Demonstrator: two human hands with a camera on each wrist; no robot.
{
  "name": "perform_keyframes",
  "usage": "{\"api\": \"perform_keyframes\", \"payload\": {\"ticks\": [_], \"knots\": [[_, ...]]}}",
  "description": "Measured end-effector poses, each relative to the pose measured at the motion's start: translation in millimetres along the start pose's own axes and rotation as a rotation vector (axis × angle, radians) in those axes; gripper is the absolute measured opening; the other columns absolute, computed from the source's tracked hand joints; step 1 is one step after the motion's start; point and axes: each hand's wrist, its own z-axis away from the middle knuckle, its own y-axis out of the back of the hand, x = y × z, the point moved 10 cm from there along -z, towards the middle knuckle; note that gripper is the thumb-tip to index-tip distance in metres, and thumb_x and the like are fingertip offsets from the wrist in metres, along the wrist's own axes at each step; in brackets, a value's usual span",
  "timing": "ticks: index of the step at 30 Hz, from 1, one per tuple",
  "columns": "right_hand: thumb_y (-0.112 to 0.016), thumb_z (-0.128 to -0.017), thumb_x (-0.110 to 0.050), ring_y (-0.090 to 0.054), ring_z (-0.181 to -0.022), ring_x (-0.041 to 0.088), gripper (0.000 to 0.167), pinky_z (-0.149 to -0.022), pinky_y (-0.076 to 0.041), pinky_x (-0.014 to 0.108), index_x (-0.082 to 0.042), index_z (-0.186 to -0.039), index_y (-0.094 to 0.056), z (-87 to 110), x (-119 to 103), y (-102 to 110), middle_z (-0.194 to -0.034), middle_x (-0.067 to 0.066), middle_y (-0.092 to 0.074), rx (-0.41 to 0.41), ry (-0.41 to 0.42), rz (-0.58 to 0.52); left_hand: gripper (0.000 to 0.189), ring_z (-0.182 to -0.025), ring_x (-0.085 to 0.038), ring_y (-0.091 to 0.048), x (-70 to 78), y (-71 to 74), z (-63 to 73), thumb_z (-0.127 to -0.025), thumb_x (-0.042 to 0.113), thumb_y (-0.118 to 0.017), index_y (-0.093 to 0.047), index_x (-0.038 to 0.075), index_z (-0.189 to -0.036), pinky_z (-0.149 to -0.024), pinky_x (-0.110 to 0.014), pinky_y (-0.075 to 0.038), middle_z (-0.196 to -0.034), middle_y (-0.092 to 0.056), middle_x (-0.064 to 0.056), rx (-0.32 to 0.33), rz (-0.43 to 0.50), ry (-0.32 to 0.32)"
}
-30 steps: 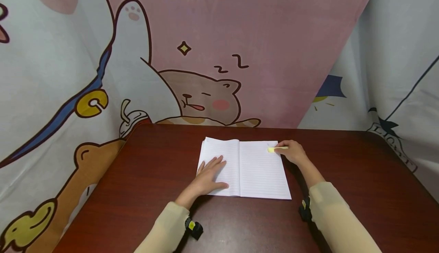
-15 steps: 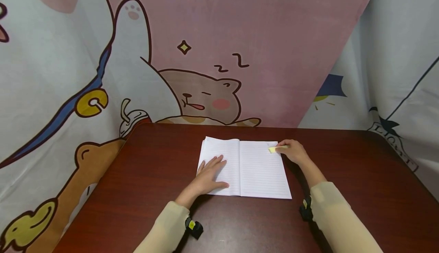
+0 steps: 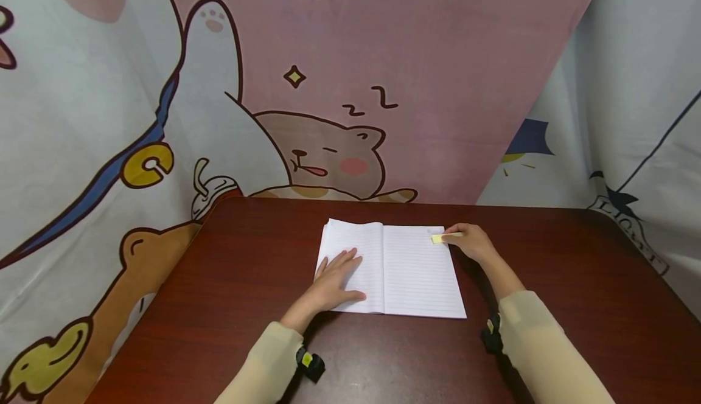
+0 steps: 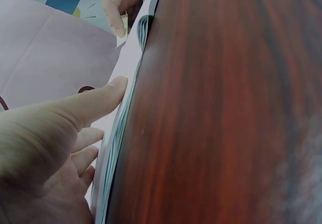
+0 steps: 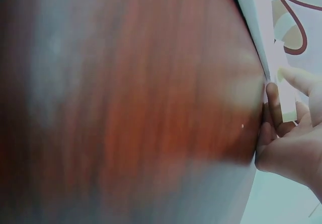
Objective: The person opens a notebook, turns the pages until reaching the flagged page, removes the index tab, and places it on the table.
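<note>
An open lined notebook (image 3: 416, 282) lies flat on the table. My left hand (image 3: 331, 283) rests spread on its left page; in the left wrist view the thumb (image 4: 108, 95) lies near the page edge. At the upper right of the right page, my right hand (image 3: 471, 241) pinches a long pale yellow eraser (image 3: 437, 239), one end over the paper. The right wrist view has the eraser (image 5: 287, 100) between thumb and fingers, with some fingers curled beneath. Faint marks show on the page beside it. Whether the eraser touches the paper is hard to tell.
The dark red-brown wooden table (image 3: 219, 306) extends on both sides of the notebook. Behind it hangs a pink and white cartoon cloth (image 3: 438, 87), with a white cloth (image 3: 646, 87) at the right. A small black camera (image 3: 311, 364) is on the left wrist.
My right hand has slid slightly to the right with the eraser, toward the page's outer edge. The left hand and the notebook have stayed in place.
</note>
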Motion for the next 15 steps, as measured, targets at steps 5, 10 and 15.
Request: {"api": "perform_keyframes", "payload": {"ticks": [5, 10, 15], "knots": [[-0.064, -0.097, -0.030, -0.054, -0.107, 0.039, 0.037, -0.087, -0.045, 0.047, 0.002, -0.116, -0.066, -0.1, 4, 9, -0.128, 0.029, -0.059, 0.043, -0.008, -0.002, 0.078, -0.152, -0.035, -0.024, 1.2, 0.1, -0.3, -0.085, 0.031, -0.078, -0.044, 0.006, -0.150, -0.121, -0.064, -0.008, -0.163, -0.031, -0.011, 0.002, -0.002, -0.006], [-0.066, -0.096, -0.030, -0.054, -0.096, 0.033, 0.035, -0.076, -0.041, 0.036, 0.001, -0.111, -0.068, 2.6, 8, 21, -0.117, 0.026, -0.064, 0.086, -0.010, 0.004, 0.077, -0.152, -0.034, -0.024, 0.4, 0.5, 0.0, -0.085, 0.032, -0.079, -0.044, 0.008, -0.149, -0.121, -0.064, -0.008, -0.163, -0.031, -0.010, 0.007, 0.002, 0.000], [-0.068, -0.094, -0.030, -0.054, -0.089, 0.030, 0.035, -0.070, -0.039, 0.031, 0.002, -0.109, -0.068, 6.4, 14, 31, -0.108, 0.024, -0.066, 0.099, -0.013, 0.040, 0.077, -0.152, -0.034, -0.024, 0.3, 1.2, 0.9, -0.085, 0.031, -0.079, -0.044, 0.007, -0.149, -0.121, -0.064, -0.008, -0.163, -0.031, -0.010, 0.008, 0.002, -0.001]]}}
